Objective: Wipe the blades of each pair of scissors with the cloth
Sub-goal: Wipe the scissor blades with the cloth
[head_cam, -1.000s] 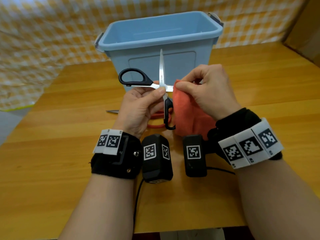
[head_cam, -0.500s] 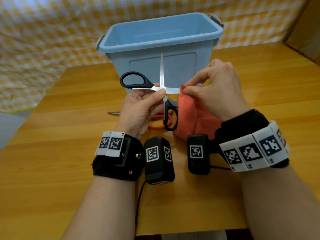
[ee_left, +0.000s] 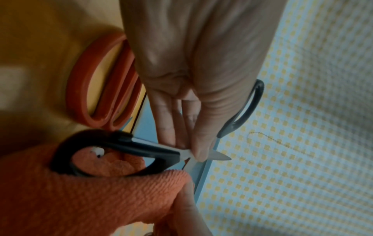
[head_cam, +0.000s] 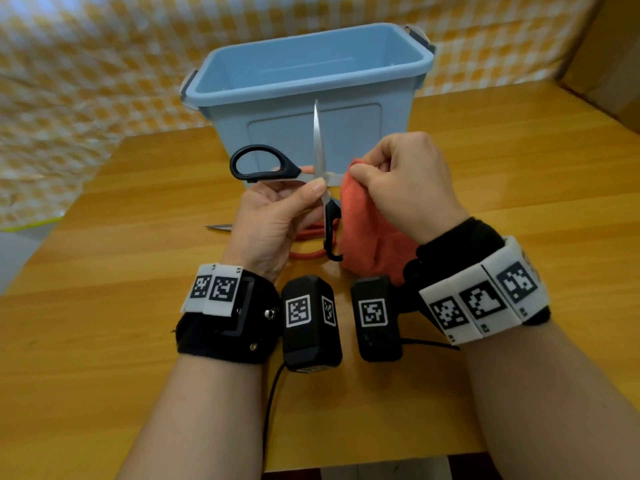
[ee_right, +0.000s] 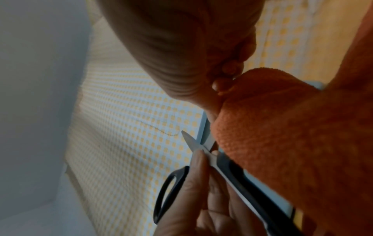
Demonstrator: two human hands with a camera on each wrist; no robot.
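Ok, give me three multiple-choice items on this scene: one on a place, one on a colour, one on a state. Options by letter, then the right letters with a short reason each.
1. Where are the red-handled scissors?
A. In the blue bin
B. On the table under the hands
C. In the right hand

2. What colour is the cloth?
A. Orange
B. Green
C. White

3. How are the black-handled scissors held?
A. Blades closed, flat on the table
B. Blades spread wide, gripped near the pivot
C. Hanging from one handle loop

Answers:
1 B: the red handles lie on the wooden table below the left hand; the blue bin shows nothing inside.
2 A: the cloth pinched by the right hand is orange in all views.
3 B: one blade points up, the other goes sideways into the cloth, with the left grip at the pivot.
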